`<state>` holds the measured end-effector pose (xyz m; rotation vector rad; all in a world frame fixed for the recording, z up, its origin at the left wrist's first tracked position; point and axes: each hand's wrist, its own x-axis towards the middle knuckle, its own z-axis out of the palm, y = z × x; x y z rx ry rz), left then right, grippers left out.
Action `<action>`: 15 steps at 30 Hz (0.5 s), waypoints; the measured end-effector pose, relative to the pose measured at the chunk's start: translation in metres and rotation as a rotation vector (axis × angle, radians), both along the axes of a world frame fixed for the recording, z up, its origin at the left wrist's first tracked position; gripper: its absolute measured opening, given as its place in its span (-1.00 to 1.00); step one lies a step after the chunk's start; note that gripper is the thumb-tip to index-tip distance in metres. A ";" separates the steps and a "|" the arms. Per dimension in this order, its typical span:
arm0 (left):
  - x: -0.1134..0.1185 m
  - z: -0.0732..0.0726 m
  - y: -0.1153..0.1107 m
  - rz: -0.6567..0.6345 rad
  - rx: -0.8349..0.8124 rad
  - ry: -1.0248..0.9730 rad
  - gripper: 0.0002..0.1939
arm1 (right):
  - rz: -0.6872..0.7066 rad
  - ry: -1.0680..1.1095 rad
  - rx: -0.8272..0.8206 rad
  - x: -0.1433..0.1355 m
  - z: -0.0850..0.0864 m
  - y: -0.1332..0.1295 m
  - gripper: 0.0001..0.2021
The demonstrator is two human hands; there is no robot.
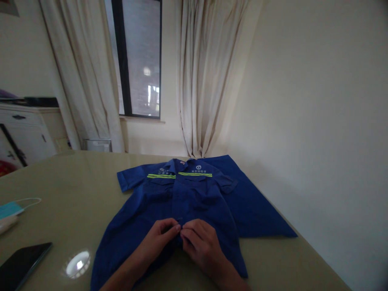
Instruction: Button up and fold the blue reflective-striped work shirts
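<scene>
pinched nearly shut, the grip of the left hand (163, 234) has thumb and forefinger meeting on the front edge of a blue shirt (157, 202). just beside it, the right hand (201, 242) has its fingers curled inward, its grip closed on the same bit of cloth; what lies between the fingertips is too small to make out. both forearms come in over the shirt's lower part.

the shirt lies front up and spread out, collar toward the far edge of the worktop (69, 194), hem toward the near side, the two lower front corners spreading apart below the hands. it has short sleeves, a yellow-green stripe across each side of the chest and pale printing above each stripe. its sleeve nearer the right edge rests on a flat dark blue cloth (257, 210), which reaches from the far edge down along the right edge.

on the left part of the worktop, well apart from the shirt, are a light blue mask (11, 209) with a white ear loop, a pale object (7, 224) just beside it, and, nearer, a dark phone (24, 264).

beyond the far edge are a window (143, 60), pale curtains (197, 72) and a white cabinet (27, 129).
</scene>
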<state>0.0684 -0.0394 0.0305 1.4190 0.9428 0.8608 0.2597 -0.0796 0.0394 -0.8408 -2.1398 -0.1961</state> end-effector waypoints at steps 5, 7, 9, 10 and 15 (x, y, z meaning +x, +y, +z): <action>0.004 -0.007 -0.004 0.090 -0.234 -0.163 -0.56 | 0.061 -0.086 0.071 -0.002 0.007 0.000 -0.74; 0.005 -0.008 -0.007 0.203 -0.351 -0.198 -0.60 | 0.073 -0.047 0.045 -0.004 0.007 0.000 -0.75; 0.005 -0.006 -0.010 0.339 -0.426 -0.211 -0.62 | 0.056 0.085 -0.059 -0.007 0.004 0.000 -0.79; 0.005 -0.004 -0.011 0.378 -0.453 -0.215 -0.62 | 0.044 0.169 -0.128 -0.009 0.003 -0.001 -0.80; 0.000 0.001 -0.012 0.341 -0.516 -0.229 -0.61 | 0.024 0.373 -0.413 -0.013 -0.003 -0.003 -0.73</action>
